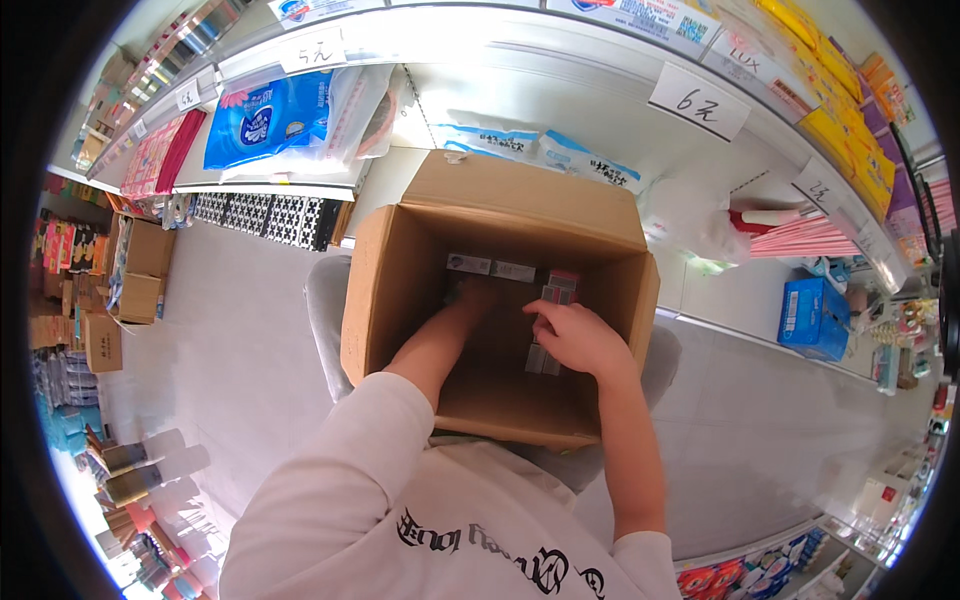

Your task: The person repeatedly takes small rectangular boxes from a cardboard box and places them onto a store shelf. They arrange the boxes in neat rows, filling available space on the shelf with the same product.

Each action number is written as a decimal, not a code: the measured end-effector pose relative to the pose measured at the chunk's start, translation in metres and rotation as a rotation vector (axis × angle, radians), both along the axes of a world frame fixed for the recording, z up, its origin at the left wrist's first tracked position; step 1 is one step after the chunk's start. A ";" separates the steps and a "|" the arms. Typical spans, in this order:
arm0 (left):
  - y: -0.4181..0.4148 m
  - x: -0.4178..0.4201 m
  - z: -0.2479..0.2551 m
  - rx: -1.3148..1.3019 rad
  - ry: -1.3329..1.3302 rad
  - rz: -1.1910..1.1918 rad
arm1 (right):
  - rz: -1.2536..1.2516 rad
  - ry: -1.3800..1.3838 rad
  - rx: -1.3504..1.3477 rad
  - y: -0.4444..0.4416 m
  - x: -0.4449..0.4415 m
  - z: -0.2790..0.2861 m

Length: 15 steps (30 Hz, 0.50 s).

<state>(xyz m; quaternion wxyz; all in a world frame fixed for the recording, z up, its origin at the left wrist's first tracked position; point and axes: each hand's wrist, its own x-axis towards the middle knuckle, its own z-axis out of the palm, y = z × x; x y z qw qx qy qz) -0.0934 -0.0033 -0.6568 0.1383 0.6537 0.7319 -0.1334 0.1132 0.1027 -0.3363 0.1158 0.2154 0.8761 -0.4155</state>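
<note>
An open cardboard box (525,176) stands between my knees, its flaps folded outward. Deep inside, my left hand (474,294) reaches towards the far left part of the floor; shadow hides its fingertips and whatever they touch. My right hand (574,330) is over the right side of the box, index finger extended, above a row of small packaged cartons (551,360). Whether its curled fingers touch them cannot be told. Two pale small cartons (469,264) lie along the far inner wall, and a reddish one (562,281) is near the far right corner.
Store shelving (480,56) with price cards runs across the front. Blue-and-white packs (589,157) lie on the low shelf behind the box. A blue carton (814,319) stands at right, a large blue pack (266,120) at upper left, and cardboard boxes (142,274) stand far left.
</note>
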 end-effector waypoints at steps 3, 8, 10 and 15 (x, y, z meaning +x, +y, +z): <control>-0.026 -0.006 -0.029 0.134 0.145 0.007 | 0.008 -0.008 0.015 -0.005 0.000 0.000; -0.031 -0.001 -0.061 0.054 0.194 0.033 | -0.005 0.010 0.014 -0.012 0.000 -0.003; -0.021 0.007 -0.044 -0.004 0.033 0.025 | -0.023 0.001 0.004 -0.012 0.000 -0.001; 0.040 0.032 0.067 -0.267 -0.584 -0.037 | -0.122 0.320 -0.078 -0.006 -0.006 0.013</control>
